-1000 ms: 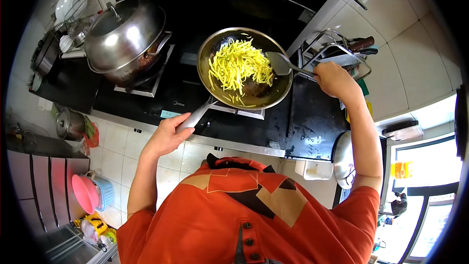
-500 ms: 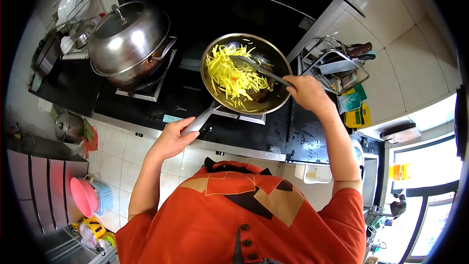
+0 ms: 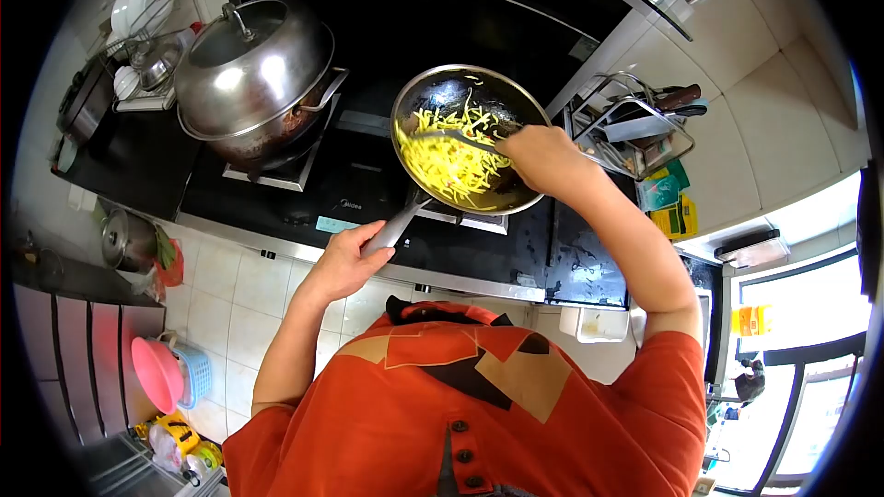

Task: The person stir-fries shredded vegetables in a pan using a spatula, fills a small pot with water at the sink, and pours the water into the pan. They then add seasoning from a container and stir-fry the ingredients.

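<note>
gripping pan handle (image 3: 395,228), left hand (image 3: 347,262); spatula (image 3: 471,140), right hand (image 3: 545,159)

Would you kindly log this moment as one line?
left hand: gripping pan handle; right hand: holding spatula; pan: yellow strips inside; lidded pot: left of pan

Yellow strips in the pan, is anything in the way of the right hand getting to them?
Nothing that I can see. The right hand holds the spatula, which already reaches in among the yellow strips, and no lid covers the pan.
</note>
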{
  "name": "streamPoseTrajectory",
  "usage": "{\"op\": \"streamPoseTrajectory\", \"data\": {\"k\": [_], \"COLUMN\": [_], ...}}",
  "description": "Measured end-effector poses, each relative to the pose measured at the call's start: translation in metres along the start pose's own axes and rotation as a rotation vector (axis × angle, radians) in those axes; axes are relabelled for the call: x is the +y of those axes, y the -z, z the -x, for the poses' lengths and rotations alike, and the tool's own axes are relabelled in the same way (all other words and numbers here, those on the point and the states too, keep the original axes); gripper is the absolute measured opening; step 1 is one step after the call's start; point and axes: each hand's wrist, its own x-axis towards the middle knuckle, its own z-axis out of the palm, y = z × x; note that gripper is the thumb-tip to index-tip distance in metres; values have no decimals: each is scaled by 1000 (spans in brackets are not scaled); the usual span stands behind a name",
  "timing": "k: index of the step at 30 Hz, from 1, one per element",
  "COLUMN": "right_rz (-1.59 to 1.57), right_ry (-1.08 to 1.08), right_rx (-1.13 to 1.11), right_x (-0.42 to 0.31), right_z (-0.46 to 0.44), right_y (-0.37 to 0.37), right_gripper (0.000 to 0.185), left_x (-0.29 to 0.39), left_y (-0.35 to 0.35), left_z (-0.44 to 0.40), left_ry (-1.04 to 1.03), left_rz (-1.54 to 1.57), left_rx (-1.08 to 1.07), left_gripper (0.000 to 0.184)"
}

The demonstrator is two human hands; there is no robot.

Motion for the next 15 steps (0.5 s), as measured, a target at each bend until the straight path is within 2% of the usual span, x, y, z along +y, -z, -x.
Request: {"op": "streamPoseTrajectory", "data": {"k": [2, 3, 4, 7, 9, 10, 11, 15], "right_rz": [26, 52, 11, 33, -11, 101, 78, 147], "right_ry": [11, -58, -56, -112, 44, -60, -94, -274], "right_rx": [29, -28, 37, -120, 39, -145, -142, -53], "right_x": [0, -1, -5, -25, -30, -43, -42, -17], "right_z": [30, 43, 61, 89, 83, 67, 53, 33], "right_y": [22, 40, 63, 93, 53, 52, 26, 15], "right_gripper": [19, 20, 20, 13, 10, 9, 8, 11], "left_x": [0, 1, 4, 13, 13, 14, 16, 6], "left_y": [0, 0, 1, 4, 4, 3, 3, 2], "left_z": [1, 1, 1, 2, 1, 1, 2, 2], "left_ry": [11, 25, 25, 120, 84, 74, 76, 58], "left_rz": [5, 11, 9, -20, -13, -16, -11, -2], "left_rx": [-3, -4, -9, -70, -51, -59, -64, -39], "left_gripper": [47, 48, 48, 50, 50, 50, 49, 48]}}
